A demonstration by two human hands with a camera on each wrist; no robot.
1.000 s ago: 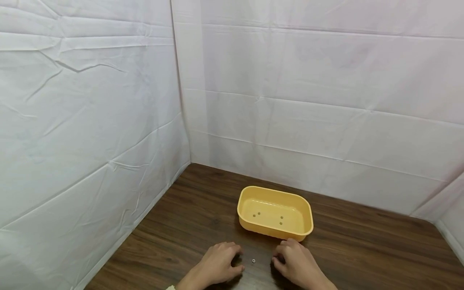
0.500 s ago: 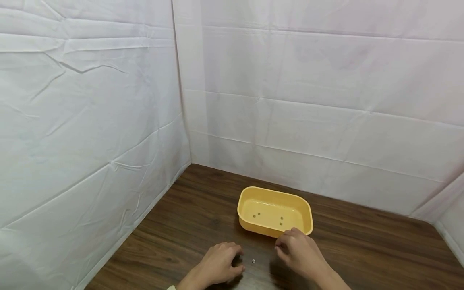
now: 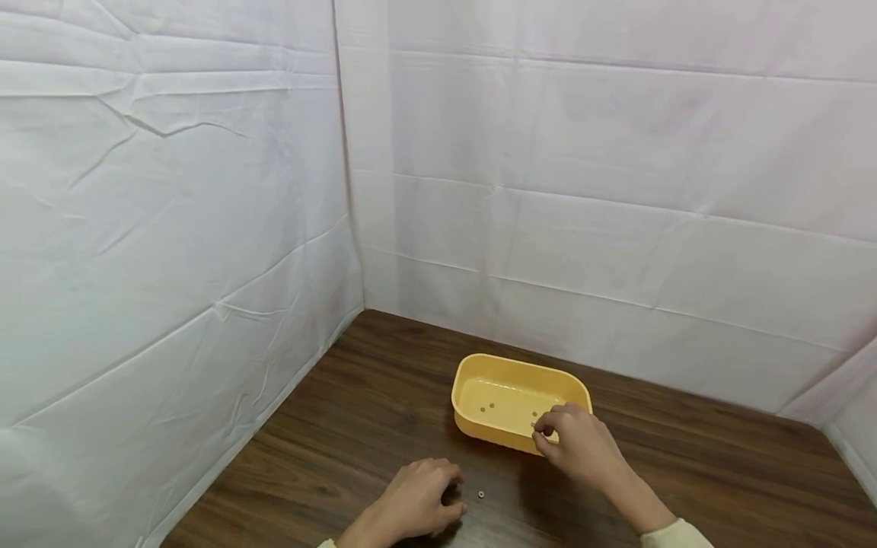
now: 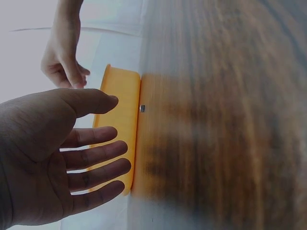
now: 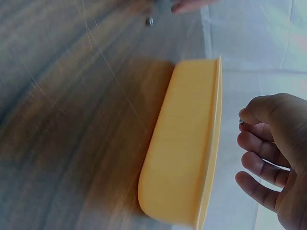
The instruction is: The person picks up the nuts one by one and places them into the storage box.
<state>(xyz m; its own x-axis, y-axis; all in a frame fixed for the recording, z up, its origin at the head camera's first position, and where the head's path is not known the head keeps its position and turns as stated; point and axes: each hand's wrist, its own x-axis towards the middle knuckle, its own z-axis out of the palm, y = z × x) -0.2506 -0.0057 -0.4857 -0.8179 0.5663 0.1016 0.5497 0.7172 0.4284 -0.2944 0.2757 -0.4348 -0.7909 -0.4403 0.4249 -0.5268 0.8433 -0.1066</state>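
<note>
My right hand [image 3: 578, 441] is over the near right rim of the yellow plastic basket [image 3: 473, 426]. Between its thumb and index fingertip it pinches a small metal nut [image 5: 241, 121], mostly hidden by the fingers. My left hand [image 3: 418, 498] is by the table in front of the basket, its fingers loosely bent and holding nothing; the left wrist view shows its bare palm [image 4: 33, 158]. A second small nut [image 3: 481, 495] lies on the table just right of the left fingertips.
Dark wood-grain table [image 3: 329, 426] lies under everything. White cloth walls [image 3: 205, 228] close off the left, back and right. Several small round spots [image 3: 491, 406] show on the basket's floor.
My right hand has risen from the table beside the loose nut, moving forward to over the basket's near rim with the pinched nut. The left hand and the basket have stayed in place.
</note>
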